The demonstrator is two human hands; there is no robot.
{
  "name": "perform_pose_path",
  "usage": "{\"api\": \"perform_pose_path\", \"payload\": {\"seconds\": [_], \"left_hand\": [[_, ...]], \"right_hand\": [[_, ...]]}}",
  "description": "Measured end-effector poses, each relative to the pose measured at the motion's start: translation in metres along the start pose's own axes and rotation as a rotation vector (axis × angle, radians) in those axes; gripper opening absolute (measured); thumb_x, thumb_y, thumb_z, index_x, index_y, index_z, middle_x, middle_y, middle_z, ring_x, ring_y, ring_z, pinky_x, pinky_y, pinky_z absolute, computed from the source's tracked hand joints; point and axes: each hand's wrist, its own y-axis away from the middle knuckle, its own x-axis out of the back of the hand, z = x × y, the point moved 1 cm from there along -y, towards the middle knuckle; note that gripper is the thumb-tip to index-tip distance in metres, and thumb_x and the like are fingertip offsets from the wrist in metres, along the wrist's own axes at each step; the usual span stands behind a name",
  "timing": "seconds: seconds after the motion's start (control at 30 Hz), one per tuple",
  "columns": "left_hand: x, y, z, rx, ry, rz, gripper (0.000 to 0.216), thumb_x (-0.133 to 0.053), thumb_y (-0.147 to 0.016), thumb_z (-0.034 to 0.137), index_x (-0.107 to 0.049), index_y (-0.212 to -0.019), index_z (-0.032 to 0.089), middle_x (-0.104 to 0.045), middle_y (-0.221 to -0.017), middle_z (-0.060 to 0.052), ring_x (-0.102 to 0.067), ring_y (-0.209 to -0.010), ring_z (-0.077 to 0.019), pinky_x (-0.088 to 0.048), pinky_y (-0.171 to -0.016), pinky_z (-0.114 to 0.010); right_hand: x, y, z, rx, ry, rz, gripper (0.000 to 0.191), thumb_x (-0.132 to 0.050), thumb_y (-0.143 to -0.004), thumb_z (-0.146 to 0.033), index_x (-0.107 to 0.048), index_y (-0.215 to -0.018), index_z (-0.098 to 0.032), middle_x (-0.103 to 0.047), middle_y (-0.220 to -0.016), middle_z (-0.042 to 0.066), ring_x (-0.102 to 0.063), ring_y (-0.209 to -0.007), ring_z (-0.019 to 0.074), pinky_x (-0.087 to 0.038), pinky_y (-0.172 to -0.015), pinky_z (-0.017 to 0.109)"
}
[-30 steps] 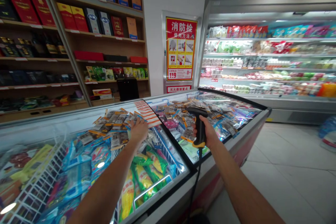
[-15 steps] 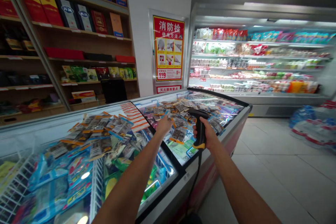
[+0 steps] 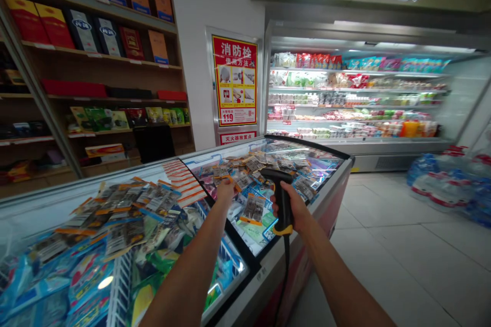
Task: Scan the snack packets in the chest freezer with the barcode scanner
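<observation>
My right hand [image 3: 295,208] is wrapped round the grip of a black and yellow barcode scanner [image 3: 283,199], its head turned to the left and its cable hanging down. Over the chest freezer's glass lid [image 3: 245,232], my left hand [image 3: 225,192] pinches the edge of a small orange-edged snack packet [image 3: 241,180]. Many similar packets [image 3: 255,162] lie spread behind it. A single packet [image 3: 253,208] rests on the glass between my hands. On the left lid sits another heap of these packets [image 3: 130,202].
Blue frozen-food bags [image 3: 76,278] and white wire baskets [image 3: 120,286] show through the left glass. Wooden shelves with boxes [image 3: 130,51] stand behind on the left. A lit dairy cooler [image 3: 356,97] is at the back right. Shrink-wrapped water bottles [image 3: 441,181] stand on the floor.
The view has tilted up and turned slightly right. My left hand now has a packet's orange edge at its fingertips. The scanner stays in my right hand.
</observation>
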Motion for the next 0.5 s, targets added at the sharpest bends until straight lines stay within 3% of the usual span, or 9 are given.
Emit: {"api": "perform_pose_path", "payload": {"seconds": [0.17,0.5], "left_hand": [[0.021,0.002,0.009,0.087,0.331,0.097,0.016,-0.05,-0.074,0.005,-0.045,-0.066,0.018,-0.056,-0.061,0.003,-0.06,-0.06,-0.0078,-0.051,-0.067,-0.024],[0.02,0.007,0.02,0.062,0.477,0.088,0.015,-0.047,-0.076,0.003,-0.047,-0.071,0.017,-0.056,-0.064,0.003,-0.059,-0.059,-0.0059,-0.05,-0.071,-0.023]], "right_hand": [[-0.02,0.004,0.009,-0.051,-0.021,-0.06,0.026,-0.047,-0.078,-0.042,-0.054,-0.078,-0.016,-0.053,-0.049,-0.002,-0.046,-0.035,0.0089,-0.038,-0.034,0.02],[-0.03,0.007,0.012,-0.077,0.025,-0.11,0.026,-0.048,-0.078,-0.042,-0.052,-0.073,-0.016,-0.053,-0.049,-0.002,-0.046,-0.035,0.009,-0.037,-0.033,0.02]]}}
